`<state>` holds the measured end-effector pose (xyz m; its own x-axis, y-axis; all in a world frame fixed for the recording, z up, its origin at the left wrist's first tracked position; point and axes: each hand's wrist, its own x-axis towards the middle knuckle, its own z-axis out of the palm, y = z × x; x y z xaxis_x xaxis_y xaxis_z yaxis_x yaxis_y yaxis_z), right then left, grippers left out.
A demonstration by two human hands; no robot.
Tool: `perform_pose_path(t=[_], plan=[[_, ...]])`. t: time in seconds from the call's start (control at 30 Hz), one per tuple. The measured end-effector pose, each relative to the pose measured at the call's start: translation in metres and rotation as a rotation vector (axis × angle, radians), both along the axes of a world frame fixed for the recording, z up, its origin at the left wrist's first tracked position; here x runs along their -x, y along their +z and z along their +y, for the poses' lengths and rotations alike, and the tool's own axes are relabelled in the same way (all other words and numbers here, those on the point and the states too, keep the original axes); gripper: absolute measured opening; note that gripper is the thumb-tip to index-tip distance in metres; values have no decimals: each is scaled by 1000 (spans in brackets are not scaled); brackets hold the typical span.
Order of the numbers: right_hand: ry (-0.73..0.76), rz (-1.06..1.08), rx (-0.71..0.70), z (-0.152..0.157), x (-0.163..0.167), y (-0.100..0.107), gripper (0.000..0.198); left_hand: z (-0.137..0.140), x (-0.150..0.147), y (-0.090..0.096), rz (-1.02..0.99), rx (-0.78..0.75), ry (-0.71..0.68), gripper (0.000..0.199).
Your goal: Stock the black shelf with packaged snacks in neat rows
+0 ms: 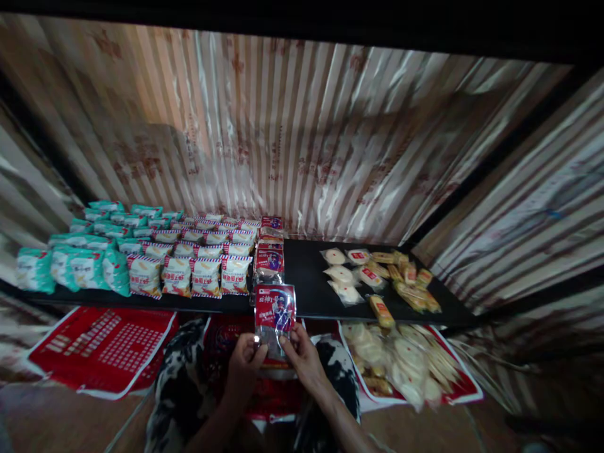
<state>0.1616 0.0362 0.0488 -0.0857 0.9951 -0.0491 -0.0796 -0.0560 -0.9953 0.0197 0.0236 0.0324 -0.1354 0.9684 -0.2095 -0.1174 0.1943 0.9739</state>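
Packet (pixel 275 308), glossy red with white print and darker lower part, is being held before the black shelf (pixel 306 277).
Left hand (pixel 246 353) and right hand (pixel 302 353) are each pinching a lower side of this flat rectangle, the grip closed between thumb and fingers. Plump, crinkled teal bags (pixel 87 269) and white bags (pixel 177 277) are standing in rows; pale round pieces (pixel 342 275) are lying inside clear wrappers (pixel 356 298).

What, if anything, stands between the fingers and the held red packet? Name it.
Nothing visible: the left hand and right hand grip the red packet near its lower end. Similar packets on the black shelf lie beyond it, not between.
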Motion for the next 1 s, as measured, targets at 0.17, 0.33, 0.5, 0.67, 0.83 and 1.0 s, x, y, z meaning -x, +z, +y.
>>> perform_pose_path(t=[0.17,0.33,0.5,0.67,0.83,1.0], plan=[[-175,87,-17,30,-10,12,43,31,-20,24,-60,-142,9,26],[-319,55,-92,77,-18,31,45,71,-35,38,15,-215,45,31],[-377,10,-102,137,-20,37,44,105,-46,33,86,-260,69,48],[-415,-197,-108,190,-18,37,43,139,-53,27,56,-230,129,36],[-432,-490,-82,231,-14,35,39,177,-57,28,84,-205,272,28],[-414,-741,-83,258,-7,33,34,202,-58,25,204,-185,292,33]])
